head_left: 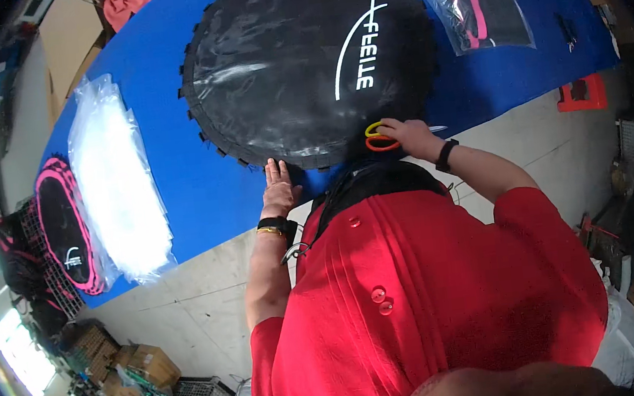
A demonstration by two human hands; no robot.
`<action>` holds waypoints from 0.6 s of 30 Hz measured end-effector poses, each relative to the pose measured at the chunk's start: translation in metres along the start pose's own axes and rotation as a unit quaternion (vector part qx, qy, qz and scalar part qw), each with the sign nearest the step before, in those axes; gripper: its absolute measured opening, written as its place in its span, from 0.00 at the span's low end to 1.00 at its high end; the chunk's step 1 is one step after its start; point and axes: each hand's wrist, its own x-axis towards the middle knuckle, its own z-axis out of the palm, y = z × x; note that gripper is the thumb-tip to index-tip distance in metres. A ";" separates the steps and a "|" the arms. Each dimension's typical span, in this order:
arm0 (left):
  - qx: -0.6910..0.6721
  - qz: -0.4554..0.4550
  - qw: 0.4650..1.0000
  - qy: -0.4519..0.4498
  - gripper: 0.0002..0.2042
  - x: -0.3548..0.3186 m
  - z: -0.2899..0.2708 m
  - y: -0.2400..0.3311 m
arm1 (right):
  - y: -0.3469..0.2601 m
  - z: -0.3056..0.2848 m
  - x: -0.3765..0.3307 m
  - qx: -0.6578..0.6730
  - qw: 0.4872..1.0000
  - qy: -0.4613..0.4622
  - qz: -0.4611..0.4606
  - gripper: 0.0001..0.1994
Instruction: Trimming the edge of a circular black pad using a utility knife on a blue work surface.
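Note:
A large round black mat (264, 64) with small tabs all along its rim and white printing lies on the blue table. My left hand (279, 194) rests at its near edge, fingers stretched out and touching the rim, holding nothing. At the near right edge, my right hand (413, 138) is closed round a pair of scissors (381, 143) with yellow and orange handles. A bit of the blade shows to the right of this hand; the rest of the scissors is hidden under it.
Clear plastic bags (118, 180) lie stacked at the left of the blue table (198, 203). Beside them are pink-edged black oval mats (65, 224). A bagged pink-and-black piece (494, 9) lies far right. Cardboard boxes (153, 366) and a red plastic crate (582, 93) stand beyond the table.

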 end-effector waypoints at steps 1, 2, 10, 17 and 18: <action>0.002 -0.002 1.000 -0.025 0.47 0.001 0.000 0.001 | 0.000 0.000 0.004 0.010 1.000 -0.028 -0.003 0.21; 0.011 -0.007 1.000 -0.027 0.48 0.001 0.000 0.002 | -0.002 0.002 0.012 0.025 0.999 -0.018 0.011 0.21; 0.027 -0.013 0.999 -0.020 0.48 0.003 0.004 0.005 | -0.011 0.010 0.095 0.037 0.990 0.133 0.014 0.16; 0.011 0.008 1.000 0.013 0.50 0.002 0.005 0.002 | -0.009 0.018 0.073 0.053 0.992 0.109 0.046 0.18; 0.000 0.008 1.000 0.008 0.50 0.002 0.004 0.002 | -0.008 0.017 0.063 0.055 0.988 0.130 0.060 0.19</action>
